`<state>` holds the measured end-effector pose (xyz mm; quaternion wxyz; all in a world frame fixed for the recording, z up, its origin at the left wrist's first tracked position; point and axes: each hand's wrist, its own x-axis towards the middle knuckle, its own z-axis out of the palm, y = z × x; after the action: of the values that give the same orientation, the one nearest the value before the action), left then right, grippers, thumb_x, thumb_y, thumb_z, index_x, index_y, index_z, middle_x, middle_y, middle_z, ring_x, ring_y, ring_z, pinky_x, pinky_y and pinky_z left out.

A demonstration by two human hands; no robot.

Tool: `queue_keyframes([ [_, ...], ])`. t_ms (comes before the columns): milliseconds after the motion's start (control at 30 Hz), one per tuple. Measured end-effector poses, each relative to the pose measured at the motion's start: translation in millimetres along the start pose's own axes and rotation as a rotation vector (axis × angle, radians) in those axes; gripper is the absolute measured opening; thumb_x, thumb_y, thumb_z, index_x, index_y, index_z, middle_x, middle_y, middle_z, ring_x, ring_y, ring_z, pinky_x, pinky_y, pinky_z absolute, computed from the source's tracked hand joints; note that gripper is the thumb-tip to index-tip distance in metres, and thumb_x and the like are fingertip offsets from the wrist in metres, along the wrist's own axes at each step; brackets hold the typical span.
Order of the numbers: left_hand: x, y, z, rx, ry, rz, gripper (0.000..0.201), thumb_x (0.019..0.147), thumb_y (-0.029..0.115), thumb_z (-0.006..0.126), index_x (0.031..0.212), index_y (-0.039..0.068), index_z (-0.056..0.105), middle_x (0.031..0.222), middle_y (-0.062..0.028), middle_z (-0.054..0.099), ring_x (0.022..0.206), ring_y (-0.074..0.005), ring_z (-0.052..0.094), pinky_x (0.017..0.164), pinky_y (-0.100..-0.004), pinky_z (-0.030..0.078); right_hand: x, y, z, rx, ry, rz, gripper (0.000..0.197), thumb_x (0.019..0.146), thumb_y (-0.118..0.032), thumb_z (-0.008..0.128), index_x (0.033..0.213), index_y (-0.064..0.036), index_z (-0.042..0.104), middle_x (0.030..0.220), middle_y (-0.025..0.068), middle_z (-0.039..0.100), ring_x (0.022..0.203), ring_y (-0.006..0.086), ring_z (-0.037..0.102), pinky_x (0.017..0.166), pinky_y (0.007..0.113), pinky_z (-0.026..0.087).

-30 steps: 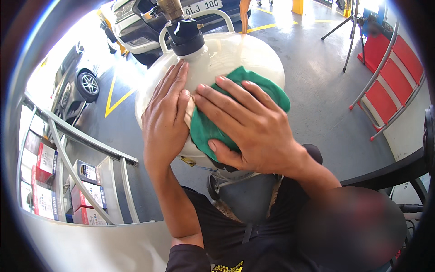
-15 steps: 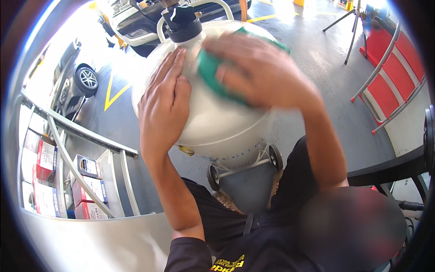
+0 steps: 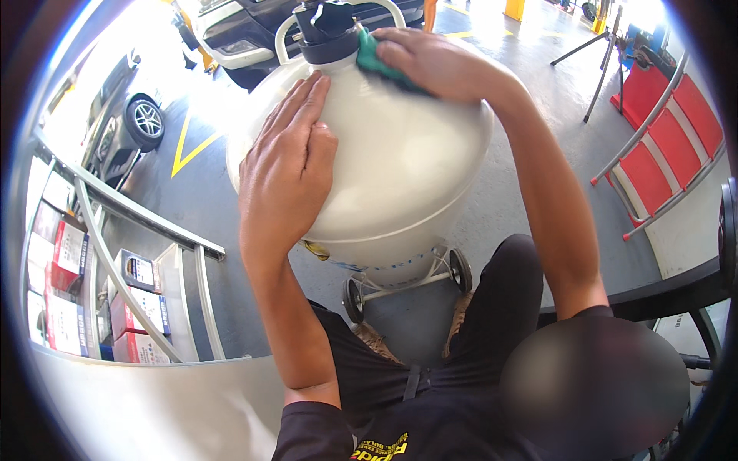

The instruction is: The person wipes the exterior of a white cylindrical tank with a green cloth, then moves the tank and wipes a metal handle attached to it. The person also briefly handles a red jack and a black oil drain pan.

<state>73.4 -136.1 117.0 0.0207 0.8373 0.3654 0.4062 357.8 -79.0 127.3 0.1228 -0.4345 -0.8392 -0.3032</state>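
Between my knees stands a large cream-white tank [image 3: 400, 173] with a rounded top, on a small frame with two wheels [image 3: 460, 270]. My left hand [image 3: 286, 165] lies flat on the left of its top, fingers stretched out, holding nothing. Against the far right part of the dome, my right hand [image 3: 442, 67] presses a green cloth [image 3: 374, 63], its fingers over it; part of the cloth is hidden under the palm. The cloth's near end touches the black collar of the valve [image 3: 330, 48] at the top of the tank, slightly blurred by motion.
To the left, a metal rack [image 3: 131, 207] holds several boxes [image 3: 142, 311]. Red chairs [image 3: 649, 178] with tubular frames stand at the right, near a black tripod [image 3: 602, 65]. Cars [image 3: 146, 123] are parked beyond, on a grey floor with yellow lines.
My right hand has moved the green cloth away from me across the dome, up beside the valve collar. My left hand has stayed on the tank, with only a slight shift.
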Motion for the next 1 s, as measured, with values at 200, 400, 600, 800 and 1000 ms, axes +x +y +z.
queue_keyframes([
  [200,-5.9,-3.4,-6.9,0.003,-0.015,0.026,0.05,0.102,0.021,0.05,0.145,0.0,0.065,0.154,-0.0204,0.06,0.146,-0.0381,0.054,0.123,-0.0452,0.039,-47.2,-140.9,-75.7,0.463,0.237,0.173,0.054,0.103,-0.032,0.059,0.153,-0.0097,0.056,0.156,0.0171,0.058,0.147,0.0383,0.052,0.124,0.051,0.039],
  [400,1.4,3.9,0.3,-0.012,-0.013,0.011,0.052,0.101,0.019,0.05,0.146,-0.001,0.064,0.155,-0.0195,0.059,0.147,-0.0379,0.053,0.124,-0.045,0.039,-29.0,1.0,-8.8,0.288,0.098,0.125,0.049,0.115,-0.035,0.043,0.156,-0.0088,0.052,0.161,0.0172,0.053,0.141,0.0361,0.057,0.12,0.043,0.043],
  [600,-1.6,-1.7,-2.5,0.044,-0.025,-0.004,0.051,0.102,0.02,0.05,0.148,0.002,0.063,0.155,-0.0185,0.06,0.147,-0.0368,0.053,0.124,-0.0441,0.039,-29.1,-67.8,-33.4,0.4,0.238,0.262,0.052,0.105,-0.036,0.053,0.147,-0.0065,0.06,0.148,0.0227,0.062,0.143,0.0393,0.056,0.121,0.048,0.043],
  [800,-4.3,-8.9,-6.2,-0.002,0.001,0.043,0.05,0.101,0.017,0.048,0.146,0.003,0.066,0.154,-0.0171,0.061,0.146,-0.0353,0.055,0.124,-0.0433,0.039,-44.4,-111.9,-60.2,0.505,0.236,0.247,0.052,0.104,-0.033,0.058,0.151,-0.0108,0.06,0.151,0.0169,0.063,0.143,0.0367,0.057,0.123,0.049,0.041],
  [1000,4.0,-2.2,3.6,0.012,0.0,0.014,0.049,0.101,0.015,0.048,0.145,0.003,0.067,0.153,-0.0167,0.062,0.146,-0.0342,0.056,0.123,-0.0424,0.04,-39.2,-3.7,-11.0,0.828,0.145,0.603,0.045,0.11,-0.031,0.052,0.147,-0.0086,0.064,0.147,0.0213,0.064,0.128,0.0394,0.067,0.113,0.045,0.05],
])
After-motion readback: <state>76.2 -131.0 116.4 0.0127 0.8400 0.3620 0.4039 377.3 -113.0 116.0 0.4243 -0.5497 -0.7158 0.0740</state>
